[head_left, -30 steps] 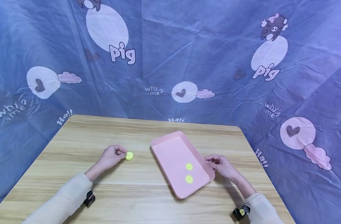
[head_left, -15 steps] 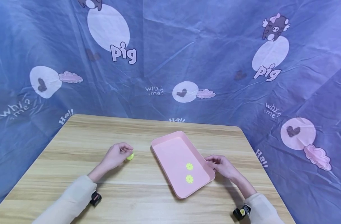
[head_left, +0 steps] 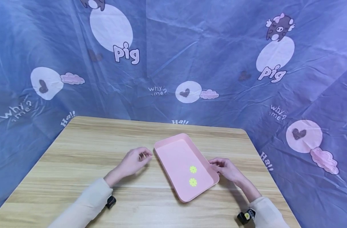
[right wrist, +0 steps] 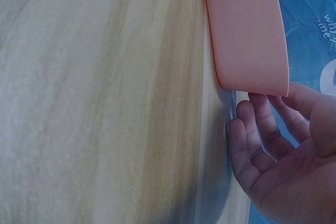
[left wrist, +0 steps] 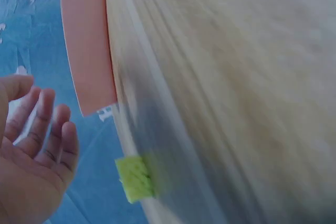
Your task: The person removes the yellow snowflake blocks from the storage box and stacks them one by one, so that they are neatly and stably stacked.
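A pink tray (head_left: 173, 155) sits at an angle on the wooden table, with two yellow slotted discs (head_left: 193, 169) lying in its near end. My left hand (head_left: 135, 161) is just left of the tray's long side, fingers loosely curved, with nothing visible in its grasp. In the left wrist view, a yellow-green piece (left wrist: 135, 179) rests on the table beside that hand; from the head it is hidden, apparently behind the hand. At the tray's right side my right hand (head_left: 229, 171) pinches the wall at the rim, with some fingertips hidden behind the tray in the right wrist view.
The wooden table (head_left: 105, 136) reaches back to a blue printed cloth (head_left: 162, 63) hanging behind and at both sides. Black wrist cameras (head_left: 111, 201) are worn at the sleeves, low over the table.
My left hand has moved right, from beside the yellow disc to near the tray's left wall. That disc has gone out of sight in the head view. The right hand and tray stay still.
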`<state>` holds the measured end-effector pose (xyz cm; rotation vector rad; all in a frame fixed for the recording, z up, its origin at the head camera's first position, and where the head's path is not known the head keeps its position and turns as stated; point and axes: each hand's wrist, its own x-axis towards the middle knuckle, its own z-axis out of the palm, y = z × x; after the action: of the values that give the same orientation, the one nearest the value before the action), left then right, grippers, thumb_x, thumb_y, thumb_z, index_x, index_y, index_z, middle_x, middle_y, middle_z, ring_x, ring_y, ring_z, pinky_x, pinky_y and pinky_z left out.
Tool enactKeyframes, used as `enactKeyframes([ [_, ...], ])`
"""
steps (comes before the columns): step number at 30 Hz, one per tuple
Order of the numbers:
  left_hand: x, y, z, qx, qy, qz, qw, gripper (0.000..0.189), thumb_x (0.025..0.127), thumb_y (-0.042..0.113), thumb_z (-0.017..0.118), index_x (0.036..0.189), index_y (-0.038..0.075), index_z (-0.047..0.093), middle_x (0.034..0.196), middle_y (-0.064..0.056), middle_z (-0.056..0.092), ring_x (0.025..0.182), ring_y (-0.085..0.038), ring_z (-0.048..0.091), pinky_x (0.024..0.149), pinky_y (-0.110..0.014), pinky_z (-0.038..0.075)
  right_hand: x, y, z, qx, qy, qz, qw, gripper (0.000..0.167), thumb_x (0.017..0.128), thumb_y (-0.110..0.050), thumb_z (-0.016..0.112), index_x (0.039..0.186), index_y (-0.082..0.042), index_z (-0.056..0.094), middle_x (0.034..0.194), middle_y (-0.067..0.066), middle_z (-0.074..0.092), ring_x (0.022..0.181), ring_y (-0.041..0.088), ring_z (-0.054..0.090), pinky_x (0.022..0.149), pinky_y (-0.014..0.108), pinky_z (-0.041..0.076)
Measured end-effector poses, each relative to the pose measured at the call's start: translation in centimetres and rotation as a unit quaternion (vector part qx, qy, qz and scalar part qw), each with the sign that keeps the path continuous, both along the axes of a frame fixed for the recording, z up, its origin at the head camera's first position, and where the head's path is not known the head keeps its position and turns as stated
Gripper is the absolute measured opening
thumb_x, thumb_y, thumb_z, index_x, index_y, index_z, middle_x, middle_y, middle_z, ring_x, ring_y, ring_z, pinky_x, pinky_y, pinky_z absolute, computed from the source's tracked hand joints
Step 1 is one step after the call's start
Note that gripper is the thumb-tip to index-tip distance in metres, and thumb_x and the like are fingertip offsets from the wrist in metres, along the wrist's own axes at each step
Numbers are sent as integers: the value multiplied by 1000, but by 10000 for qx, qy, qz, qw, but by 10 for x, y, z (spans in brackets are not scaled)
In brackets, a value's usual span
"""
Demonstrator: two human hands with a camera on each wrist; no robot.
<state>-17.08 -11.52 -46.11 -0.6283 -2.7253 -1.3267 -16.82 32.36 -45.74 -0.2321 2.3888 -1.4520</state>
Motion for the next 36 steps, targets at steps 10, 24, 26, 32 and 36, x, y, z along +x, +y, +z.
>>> enactKeyframes([
  [10, 9, 39, 6, -246, 565, -507, 9968, 12, 100, 22, 71, 110, 17, 73, 96, 7, 70, 87, -6, 64, 80, -23, 55, 1, 3, 0, -43, 45, 70, 10000, 35, 102, -8, 65, 129, 13, 64, 101, 7, 71, 79, 3, 60, 65, 21, 52],
  [24, 11, 89, 0, -810, 995, -1037, 9863, 22, 101, 31, 70, 116, 16, 72, 112, 4, 73, 99, -10, 69, 91, -27, 57, 3, 7, -1, -75, 78, 149, 9998, 35, 102, -8, 65, 129, 14, 63, 101, 6, 72, 79, 2, 61, 66, 21, 53],
  [26, 10, 93, 1, -889, 1060, -1079, 9845, 22, 100, 31, 70, 116, 17, 72, 112, 4, 73, 103, -12, 68, 94, -29, 56, 3, 7, -1, -72, 76, 144, 9998, 35, 102, -9, 65, 129, 14, 63, 101, 5, 72, 79, 2, 61, 66, 21, 53],
  [32, 7, 107, 3, -1022, 1069, -1293, 9805, 23, 99, 29, 70, 118, 15, 72, 109, 2, 72, 105, -14, 65, 97, -31, 54, 3, 7, -2, -60, 62, 121, 9999, 36, 102, -9, 65, 129, 14, 63, 102, 6, 72, 80, 2, 61, 67, 21, 54],
  [36, 3, 118, 1, -1224, 1034, -1359, 9777, 25, 99, 30, 70, 119, 15, 72, 109, 3, 73, 107, -14, 64, 98, -30, 53, 4, 7, -2, -80, 10, 106, 9999, 36, 102, -10, 65, 130, 14, 63, 103, 8, 73, 80, 3, 62, 67, 21, 54],
])
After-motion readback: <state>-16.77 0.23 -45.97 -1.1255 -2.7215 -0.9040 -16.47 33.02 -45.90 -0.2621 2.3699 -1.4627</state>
